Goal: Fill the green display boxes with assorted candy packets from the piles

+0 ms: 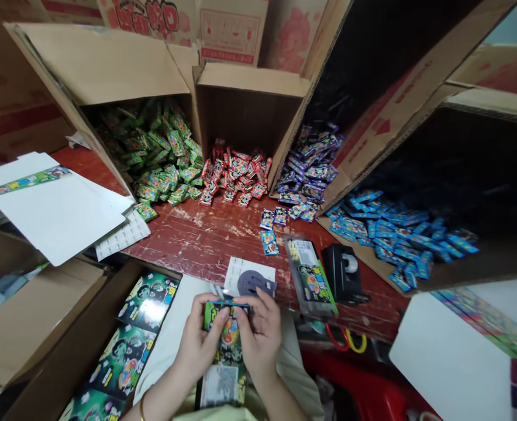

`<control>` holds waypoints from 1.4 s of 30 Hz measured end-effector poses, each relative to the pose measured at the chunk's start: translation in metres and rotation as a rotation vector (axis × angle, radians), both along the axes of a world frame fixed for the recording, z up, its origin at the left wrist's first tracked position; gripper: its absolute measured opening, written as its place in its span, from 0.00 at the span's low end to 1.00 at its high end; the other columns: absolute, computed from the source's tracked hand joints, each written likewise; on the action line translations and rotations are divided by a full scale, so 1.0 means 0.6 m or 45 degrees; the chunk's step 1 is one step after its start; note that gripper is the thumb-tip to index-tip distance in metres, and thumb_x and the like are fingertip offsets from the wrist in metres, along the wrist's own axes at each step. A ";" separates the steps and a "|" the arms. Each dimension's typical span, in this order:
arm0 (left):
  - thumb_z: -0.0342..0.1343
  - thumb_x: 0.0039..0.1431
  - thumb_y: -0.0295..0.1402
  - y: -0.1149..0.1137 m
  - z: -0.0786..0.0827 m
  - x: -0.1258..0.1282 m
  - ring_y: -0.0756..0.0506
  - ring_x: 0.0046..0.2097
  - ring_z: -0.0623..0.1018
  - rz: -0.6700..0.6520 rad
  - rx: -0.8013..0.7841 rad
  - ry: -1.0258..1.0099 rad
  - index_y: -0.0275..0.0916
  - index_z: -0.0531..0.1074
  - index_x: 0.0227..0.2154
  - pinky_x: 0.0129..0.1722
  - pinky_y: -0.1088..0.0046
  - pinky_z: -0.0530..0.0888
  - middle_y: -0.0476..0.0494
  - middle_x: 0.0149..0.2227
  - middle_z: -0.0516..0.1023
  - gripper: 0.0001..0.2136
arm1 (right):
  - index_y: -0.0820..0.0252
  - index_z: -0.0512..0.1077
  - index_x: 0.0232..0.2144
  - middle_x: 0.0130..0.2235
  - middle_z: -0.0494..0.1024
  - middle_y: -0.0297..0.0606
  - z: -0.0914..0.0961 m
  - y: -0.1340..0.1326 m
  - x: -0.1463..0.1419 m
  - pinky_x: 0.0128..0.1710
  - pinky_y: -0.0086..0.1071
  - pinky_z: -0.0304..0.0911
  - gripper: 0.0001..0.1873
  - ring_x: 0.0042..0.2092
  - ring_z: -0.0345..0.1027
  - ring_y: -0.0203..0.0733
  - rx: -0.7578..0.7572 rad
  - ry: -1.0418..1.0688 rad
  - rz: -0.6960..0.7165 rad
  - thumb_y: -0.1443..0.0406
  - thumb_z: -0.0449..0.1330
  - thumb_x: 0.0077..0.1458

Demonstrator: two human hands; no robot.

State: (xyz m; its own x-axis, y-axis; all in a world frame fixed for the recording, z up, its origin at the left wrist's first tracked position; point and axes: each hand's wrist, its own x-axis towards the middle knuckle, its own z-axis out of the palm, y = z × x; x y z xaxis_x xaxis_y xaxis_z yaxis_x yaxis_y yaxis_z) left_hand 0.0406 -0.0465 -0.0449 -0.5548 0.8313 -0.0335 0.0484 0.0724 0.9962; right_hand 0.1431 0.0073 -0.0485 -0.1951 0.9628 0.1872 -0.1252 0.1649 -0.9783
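Note:
My left hand and my right hand grip the top end of a flat green-and-black printed package from both sides, with both thumbs on its front. The package's lower part shows a white label and hangs over my lap. Just beyond my fingers, a dark grey disc with a tab lies on a white printed sheet at the table edge. Further off, two small purple packets and a small blue packet lie on the red table. A similar printed package rests to the right.
Tipped cartons spill green packets, red packets, purple packets and blue packets. A black tape dispenser stands at right, near red and yellow handles. A carton with printed boxes sits left; white card lies above it.

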 end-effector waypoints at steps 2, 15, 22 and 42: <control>0.55 0.58 0.34 0.009 0.000 0.000 0.45 0.44 0.74 0.021 0.121 -0.027 0.43 0.66 0.34 0.44 0.70 0.71 0.46 0.39 0.73 0.04 | 0.51 0.55 0.53 0.45 0.74 0.42 -0.003 0.003 0.001 0.45 0.40 0.68 0.24 0.43 0.72 0.42 -0.004 0.038 -0.052 0.66 0.58 0.57; 0.61 0.52 0.37 0.021 0.033 -0.014 0.46 0.36 0.77 0.026 -0.028 -0.233 0.39 0.74 0.35 0.37 0.71 0.72 0.46 0.32 0.79 0.09 | 0.55 0.57 0.52 0.31 0.80 0.34 0.039 0.042 0.018 0.39 0.33 0.68 0.32 0.35 0.74 0.39 -0.478 0.143 0.212 0.65 0.67 0.48; 0.62 0.50 0.40 0.040 0.017 -0.009 0.45 0.36 0.76 -0.024 -0.027 -0.343 0.37 0.75 0.27 0.39 0.72 0.71 0.45 0.31 0.79 0.10 | 0.60 0.58 0.50 0.32 0.82 0.41 0.031 0.074 0.029 0.45 0.39 0.66 0.35 0.36 0.76 0.43 -0.712 0.128 0.313 0.62 0.69 0.43; 0.64 0.49 0.36 0.038 0.000 0.012 0.48 0.31 0.75 -0.296 -0.085 -0.469 0.42 0.63 0.35 0.32 0.73 0.71 0.53 0.29 0.75 0.15 | 0.57 0.70 0.42 0.38 0.77 0.41 0.000 0.064 0.059 0.45 0.39 0.65 0.15 0.42 0.71 0.45 -0.134 -0.272 0.138 0.59 0.62 0.52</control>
